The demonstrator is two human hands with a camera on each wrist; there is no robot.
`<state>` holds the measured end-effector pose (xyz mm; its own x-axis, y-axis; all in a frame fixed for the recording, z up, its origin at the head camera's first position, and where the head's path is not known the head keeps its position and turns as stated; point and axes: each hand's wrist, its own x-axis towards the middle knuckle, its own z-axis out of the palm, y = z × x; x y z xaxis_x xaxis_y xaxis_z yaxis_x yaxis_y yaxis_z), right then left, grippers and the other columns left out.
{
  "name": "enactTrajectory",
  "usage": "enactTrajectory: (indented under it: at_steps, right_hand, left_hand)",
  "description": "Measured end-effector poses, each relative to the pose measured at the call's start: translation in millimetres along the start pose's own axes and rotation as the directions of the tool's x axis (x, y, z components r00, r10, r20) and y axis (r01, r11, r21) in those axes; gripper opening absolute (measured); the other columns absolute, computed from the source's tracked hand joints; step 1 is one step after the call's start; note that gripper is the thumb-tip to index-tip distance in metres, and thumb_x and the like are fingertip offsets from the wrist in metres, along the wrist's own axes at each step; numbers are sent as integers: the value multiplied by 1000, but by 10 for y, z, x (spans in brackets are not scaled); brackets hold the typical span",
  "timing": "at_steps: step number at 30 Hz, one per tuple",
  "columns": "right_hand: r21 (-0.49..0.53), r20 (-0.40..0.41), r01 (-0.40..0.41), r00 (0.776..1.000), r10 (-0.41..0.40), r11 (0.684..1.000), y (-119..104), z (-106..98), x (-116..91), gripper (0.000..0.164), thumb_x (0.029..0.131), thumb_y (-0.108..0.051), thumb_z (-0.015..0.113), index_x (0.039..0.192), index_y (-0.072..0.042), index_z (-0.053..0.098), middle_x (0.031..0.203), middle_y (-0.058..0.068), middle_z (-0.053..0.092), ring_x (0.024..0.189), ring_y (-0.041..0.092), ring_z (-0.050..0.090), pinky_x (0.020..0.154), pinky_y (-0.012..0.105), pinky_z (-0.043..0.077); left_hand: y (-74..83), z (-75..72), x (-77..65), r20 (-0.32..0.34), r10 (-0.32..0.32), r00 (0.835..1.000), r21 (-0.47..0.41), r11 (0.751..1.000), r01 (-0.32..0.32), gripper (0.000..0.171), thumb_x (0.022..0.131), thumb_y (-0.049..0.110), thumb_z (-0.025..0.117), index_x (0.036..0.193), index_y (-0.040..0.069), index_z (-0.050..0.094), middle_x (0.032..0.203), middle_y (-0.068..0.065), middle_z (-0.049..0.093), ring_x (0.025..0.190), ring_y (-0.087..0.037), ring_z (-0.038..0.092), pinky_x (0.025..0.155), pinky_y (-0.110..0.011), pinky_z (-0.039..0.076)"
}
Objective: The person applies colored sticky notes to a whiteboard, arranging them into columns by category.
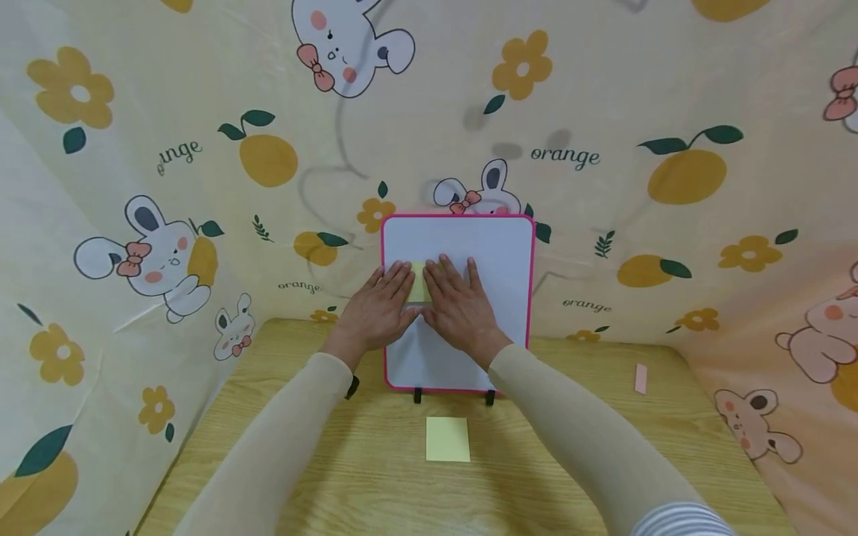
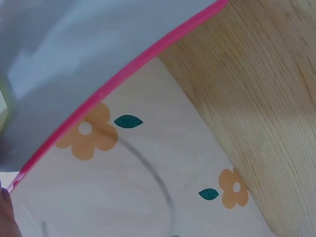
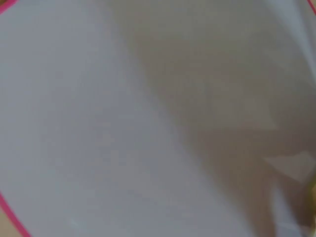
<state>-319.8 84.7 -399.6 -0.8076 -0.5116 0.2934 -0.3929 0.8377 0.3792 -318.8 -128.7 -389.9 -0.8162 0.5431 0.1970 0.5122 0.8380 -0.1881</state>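
A white board with a pink rim (image 1: 499, 298) stands upright on small black feet at the back of the table. Against its left half lies a yellow sticky note (image 1: 418, 286), partly covered by fingers. My left hand (image 1: 375, 311) lies with straight fingers on the note's left side, and my right hand (image 1: 461, 305) rests with straight fingers on its right side and the board beside it. A second yellow sticky note (image 1: 447, 439) lies flat on the table in front of the board. The left wrist view catches only a bit of the left hand (image 2: 7, 217) at the edge; the right wrist view shows mostly the board's surface (image 3: 98, 123).
The wood-grain table (image 1: 375, 476) reaches back to a cloth wall (image 1: 429, 112) printed with rabbits, flowers and oranges, which also closes both sides. A small pink strip (image 1: 640, 378) lies on the table at the right.
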Motion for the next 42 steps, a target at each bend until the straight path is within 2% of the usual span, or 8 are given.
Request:
enactTrajectory:
  at_steps: [5,8,17,33,39,42]
  right_hand:
    - [-20,1,-69,998,69,997,61,41,-99,78,110,-56,39,170,-11,18,178,4,11,166,27,-5,131,64,-9]
    - [-14,-2,-79,997,79,997,76,64,-141,78,110,-57,39,170,-11,17,178,4,10,166,27,-4,132,64,-9]
    - [-12,-19,-38,999,38,999,6,231,-319,79,109,-56,41,169,-9,19,177,5,13,166,27,3,132,65,-2]
    - [-5,-27,-12,1000,12,1000,-84,342,-537,76,111,-53,41,169,-9,20,177,5,12,166,27,4,134,63,4]
    - [27,-60,3,998,-1,1000,-111,372,-604,74,110,-51,45,167,-7,27,176,7,21,165,28,12,134,62,10]
    - [45,-71,13,997,-10,999,-128,395,-667,72,110,-49,47,166,-6,32,174,9,27,164,29,18,133,61,13]
  left_hand:
    - [0,15,-14,17,-13,1000,22,1000,13,76,112,55,31,169,6,17,178,-8,10,166,-25,5,137,-44,3]
    - [14,41,-20,19,-12,1000,17,1000,12,77,112,56,32,169,6,17,178,-8,10,166,-25,5,137,-45,3]
    - [129,235,-126,34,21,999,-39,999,-19,77,112,56,29,169,5,16,178,-9,7,166,-26,3,136,-47,4]
    - [275,408,-318,-4,13,1000,-71,997,-13,75,113,54,30,168,5,17,178,-9,9,165,-26,5,136,-47,9]
    - [313,455,-381,-1,11,1000,-84,996,-11,77,112,54,34,168,5,18,177,-10,11,165,-27,7,136,-48,9]
    - [342,469,-442,-3,12,1000,-90,996,-12,78,111,54,40,167,3,23,176,-13,17,165,-30,13,136,-50,14]
